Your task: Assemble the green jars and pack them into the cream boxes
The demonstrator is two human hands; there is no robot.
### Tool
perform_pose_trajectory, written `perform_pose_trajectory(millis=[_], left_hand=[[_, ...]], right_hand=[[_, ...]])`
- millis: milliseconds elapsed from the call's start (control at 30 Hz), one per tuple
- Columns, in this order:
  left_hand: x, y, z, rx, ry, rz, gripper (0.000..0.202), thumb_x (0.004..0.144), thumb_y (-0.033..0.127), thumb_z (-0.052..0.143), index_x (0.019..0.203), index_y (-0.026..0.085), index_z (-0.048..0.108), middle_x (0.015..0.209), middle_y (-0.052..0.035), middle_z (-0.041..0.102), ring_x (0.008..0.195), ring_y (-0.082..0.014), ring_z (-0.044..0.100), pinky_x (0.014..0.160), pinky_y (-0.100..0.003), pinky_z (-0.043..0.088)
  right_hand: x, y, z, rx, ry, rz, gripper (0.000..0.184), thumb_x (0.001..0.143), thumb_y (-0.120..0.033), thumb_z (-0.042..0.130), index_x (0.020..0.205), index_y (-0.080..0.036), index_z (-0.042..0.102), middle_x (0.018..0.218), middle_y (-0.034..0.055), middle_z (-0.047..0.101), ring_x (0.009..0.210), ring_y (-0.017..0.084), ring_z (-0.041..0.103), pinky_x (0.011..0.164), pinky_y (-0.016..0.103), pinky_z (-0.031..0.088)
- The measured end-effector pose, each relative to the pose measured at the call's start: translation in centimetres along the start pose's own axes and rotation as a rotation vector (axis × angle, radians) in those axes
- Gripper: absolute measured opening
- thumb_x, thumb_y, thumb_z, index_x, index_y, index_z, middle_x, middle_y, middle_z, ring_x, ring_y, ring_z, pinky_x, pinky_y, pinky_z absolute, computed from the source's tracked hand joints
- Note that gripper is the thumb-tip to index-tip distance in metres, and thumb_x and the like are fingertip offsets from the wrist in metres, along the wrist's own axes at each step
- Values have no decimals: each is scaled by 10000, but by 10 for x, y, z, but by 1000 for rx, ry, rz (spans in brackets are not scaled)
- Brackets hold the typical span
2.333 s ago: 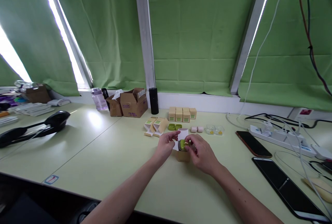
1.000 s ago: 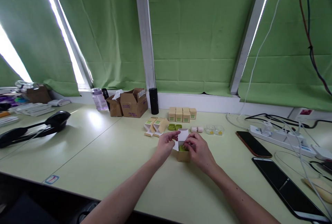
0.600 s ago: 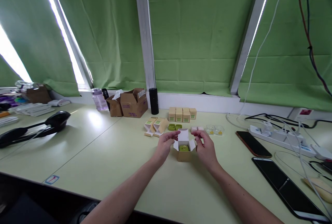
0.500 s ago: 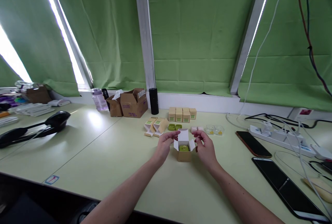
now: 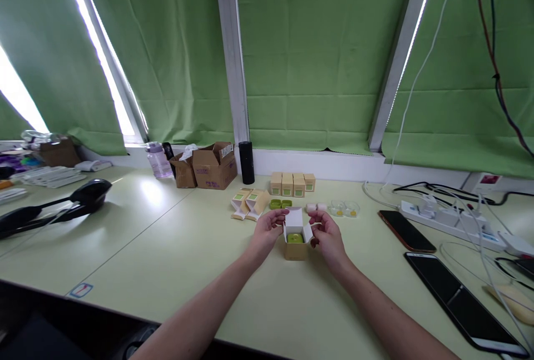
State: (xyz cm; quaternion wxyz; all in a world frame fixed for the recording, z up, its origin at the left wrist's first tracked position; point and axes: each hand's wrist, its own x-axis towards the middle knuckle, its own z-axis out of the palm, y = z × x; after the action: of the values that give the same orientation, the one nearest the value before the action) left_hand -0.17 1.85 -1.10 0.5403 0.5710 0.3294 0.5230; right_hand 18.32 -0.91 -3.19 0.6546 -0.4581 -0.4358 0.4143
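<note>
A small brown cardboard box [image 5: 296, 250] stands upright on the pale green table, its white top flaps open. A green round case [image 5: 295, 237] sits inside it. My left hand [image 5: 267, 231] grips the box's left side, fingers pinching the left flap. My right hand [image 5: 328, 236] is at the right side, fingertips pinching the right flap. Behind the box lie two green cases [image 5: 280, 203], two pink cases [image 5: 316, 207] and clear cases [image 5: 345, 208].
Closed small boxes [image 5: 292, 183] stand in a row at the back, with two open boxes [image 5: 250, 202] lying left of them. Brown cartons [image 5: 212, 167], a black cylinder [image 5: 246, 162] and a bottle [image 5: 157, 159] are further left. Phones [image 5: 406, 231] and a power strip [image 5: 450, 218] lie right.
My right hand pushed the green case down into the box, let go of it, and moved to the right flap. My left hand stayed on the box.
</note>
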Motion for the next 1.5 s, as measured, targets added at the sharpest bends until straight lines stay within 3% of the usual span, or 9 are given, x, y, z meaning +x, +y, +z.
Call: perform_pose_trajectory(millis=[433,1000,1267,1500], left_hand=[[-3,-5,1,144,-37,73,407,762,244,782,1140,171,649,987,-68,687,925,-192,626,839,-308,481],[-2,-8,3,257,-67,100,426,746,153,674,1145,215,540,1014,-49,674,935,-201,603,812,-314,420],[-4,-7,4,253,-73,113,418,753,184,689,1139,214,529,1002,-51,655,931,-202,592,805,-314,431],[-5,-5,4,262,-73,126,414,759,164,676,1141,212,524,1010,-53,653,928,-198,588,822,-321,448]], right_hand=[[-4,-6,2,26,-25,12,492,553,-277,553,1040,-232,598,888,-17,523,567,109,475,414,229,399],[-10,-6,5,18,-77,39,397,668,-343,720,1033,-246,598,883,-18,549,612,131,502,397,218,393],[-10,-3,6,-25,-108,65,490,657,-460,783,1048,-256,568,879,-14,527,631,149,509,375,224,383],[-11,-3,8,-59,-126,82,511,642,-467,770,1050,-254,549,876,-13,518,635,154,514,383,231,385]])
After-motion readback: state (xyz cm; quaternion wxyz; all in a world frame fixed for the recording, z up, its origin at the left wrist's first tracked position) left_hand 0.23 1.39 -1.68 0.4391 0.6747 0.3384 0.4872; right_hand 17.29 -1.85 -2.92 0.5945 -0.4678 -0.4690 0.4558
